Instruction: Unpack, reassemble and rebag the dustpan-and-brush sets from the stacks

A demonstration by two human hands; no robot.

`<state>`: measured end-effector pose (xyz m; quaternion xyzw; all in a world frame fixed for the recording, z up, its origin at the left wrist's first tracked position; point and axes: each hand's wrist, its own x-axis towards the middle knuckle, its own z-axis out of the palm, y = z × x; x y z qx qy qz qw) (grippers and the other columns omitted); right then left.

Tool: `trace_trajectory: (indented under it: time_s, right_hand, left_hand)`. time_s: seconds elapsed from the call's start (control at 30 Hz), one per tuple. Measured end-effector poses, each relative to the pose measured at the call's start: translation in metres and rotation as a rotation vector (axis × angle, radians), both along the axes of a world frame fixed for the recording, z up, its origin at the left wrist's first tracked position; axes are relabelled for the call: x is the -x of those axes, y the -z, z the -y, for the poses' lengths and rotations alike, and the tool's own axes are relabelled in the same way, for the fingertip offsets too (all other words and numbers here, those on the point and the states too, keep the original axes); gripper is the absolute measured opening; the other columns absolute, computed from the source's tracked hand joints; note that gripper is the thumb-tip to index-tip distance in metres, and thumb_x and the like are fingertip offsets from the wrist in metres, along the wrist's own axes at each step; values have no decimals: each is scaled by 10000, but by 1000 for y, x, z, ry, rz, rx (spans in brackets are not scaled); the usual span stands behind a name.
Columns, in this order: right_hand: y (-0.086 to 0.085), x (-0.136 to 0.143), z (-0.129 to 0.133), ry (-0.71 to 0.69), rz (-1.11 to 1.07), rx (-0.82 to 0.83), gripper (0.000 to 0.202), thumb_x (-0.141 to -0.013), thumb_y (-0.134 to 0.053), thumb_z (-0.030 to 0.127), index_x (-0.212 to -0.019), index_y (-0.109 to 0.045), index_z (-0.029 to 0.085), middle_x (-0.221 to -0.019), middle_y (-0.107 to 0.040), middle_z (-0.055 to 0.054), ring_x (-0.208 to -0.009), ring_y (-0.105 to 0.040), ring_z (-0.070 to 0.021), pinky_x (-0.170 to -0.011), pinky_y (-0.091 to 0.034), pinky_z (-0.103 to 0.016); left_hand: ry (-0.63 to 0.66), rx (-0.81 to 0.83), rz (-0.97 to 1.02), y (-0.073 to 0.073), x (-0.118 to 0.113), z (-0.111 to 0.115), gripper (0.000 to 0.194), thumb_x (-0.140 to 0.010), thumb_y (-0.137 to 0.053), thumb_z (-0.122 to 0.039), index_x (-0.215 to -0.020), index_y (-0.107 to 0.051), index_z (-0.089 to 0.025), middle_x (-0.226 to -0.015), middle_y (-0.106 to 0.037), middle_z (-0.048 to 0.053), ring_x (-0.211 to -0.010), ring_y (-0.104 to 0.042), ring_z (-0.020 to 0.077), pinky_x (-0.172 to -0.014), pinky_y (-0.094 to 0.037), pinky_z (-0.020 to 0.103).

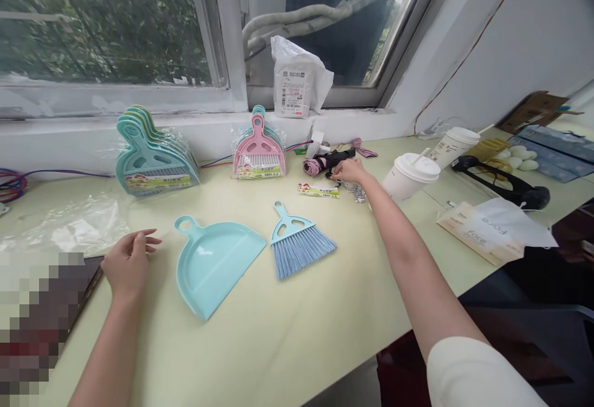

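Observation:
My left hand (pixel 129 261) is at the left, its fingers loosely extended with nothing in them, beside a light-blue dustpan (pixel 218 258). Just right of the dustpan lies a small hand broom (pixel 299 240) with blue bristles. My right hand (pixel 350 171) reaches to the back of the table, fingertips pinched together next to a folded pink and black umbrella (pixel 320 162). A small dark item is at those fingertips, too small to make out. Silvery keys or trinkets (pixel 359 193) lie under the hand. A printed label strip (pixel 318 190) lies in front of the umbrella.
Wrapped blue-green dustpan sets (pixel 153 153) and a pink one (pixel 260 147) lean on the wall. Two lidded paper cups (pixel 411 175), a tissue pack (pixel 487 231) and a black handled object (pixel 505 181) stand right. Clear plastic wrap (pixel 88 224) lies left. A white parcel (pixel 297 82) sits on the sill.

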<state>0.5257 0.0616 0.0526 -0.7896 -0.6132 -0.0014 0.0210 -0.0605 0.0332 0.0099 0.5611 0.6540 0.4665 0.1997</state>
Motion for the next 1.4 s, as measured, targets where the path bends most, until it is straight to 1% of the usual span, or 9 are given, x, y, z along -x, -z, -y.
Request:
trace_trajectory:
  time_s: [0.1,0.3,0.47,0.63,0.77,0.97,1.17,1.3,1.4]
  right_hand:
    - [4,-4,0,-35,-20,29,228,-714,-674,431,-808,-756,241,-850,-721,-45,-932,-588,-247,-919,-312,-383]
    - [4,-10,-1,-40,10,57,167,-692,-633,288,-808,-742,236,-849,-722,-26,-883,-618,-234,-951,-330,-404]
    - [4,-12,-1,-57,-83,101,342,-636,-699,354,-965,-707,259,-965,-721,-10,-946,-621,-232,-937,-372,-384]
    - [5,-10,-3,-90,34,95,271,-682,-658,279,-940,-726,236,-954,-726,-31,-958,-625,-237,-928,-375,-369]
    - [3,-9,-4,-111,66,74,296,-665,-666,257,-955,-718,236,-940,-726,-23,-947,-627,-236,-885,-405,-340]
    - [0,-19,-3,-40,-92,57,430,-649,-717,296,-1063,-652,198,-934,-721,-38,-891,-637,-209,-790,-453,-275]
    - [8,-29,-6,7,-278,74,587,-643,-759,310,-1163,-535,156,-946,-712,-50,-830,-637,-170,-739,-464,-236]
    - [11,-30,-8,11,-307,88,508,-660,-748,300,-1116,-578,150,-1002,-698,-71,-828,-631,-175,-713,-459,-226]
    - [6,-27,-6,-27,-317,124,433,-695,-710,260,-1112,-620,187,-1007,-710,-39,-854,-641,-175,-744,-459,-228]
  left_hand:
    - [3,8,1,-1,0,1,318,-813,-453,-337,-962,-695,-195,-757,-679,18,-615,-584,132,-620,-468,238]
    - [23,20,15,-4,-2,3,341,-820,-447,-354,-976,-691,-172,-786,-681,41,-630,-581,130,-639,-473,249]
    - [28,33,31,-6,-4,5,327,-818,-445,-338,-964,-690,-179,-766,-671,29,-608,-568,113,-617,-466,231]
    - [32,19,31,-6,-4,4,322,-818,-448,-328,-963,-691,-175,-751,-668,23,-606,-566,109,-607,-460,224]
    - [31,13,46,-5,-4,4,323,-820,-452,-327,-965,-692,-168,-754,-668,26,-598,-561,108,-600,-461,226]
    - [35,13,39,-5,-4,4,319,-825,-448,-321,-970,-689,-170,-754,-666,25,-602,-566,108,-610,-459,227]
    - [42,19,45,-2,-1,2,323,-828,-452,-336,-977,-687,-173,-769,-673,29,-617,-572,117,-617,-462,237]
    - [43,27,58,-3,-1,2,319,-819,-454,-328,-968,-689,-172,-765,-674,29,-609,-570,117,-609,-459,236]
    - [49,30,55,-4,-1,2,321,-820,-448,-334,-954,-688,-169,-763,-672,30,-607,-566,118,-612,-459,237]
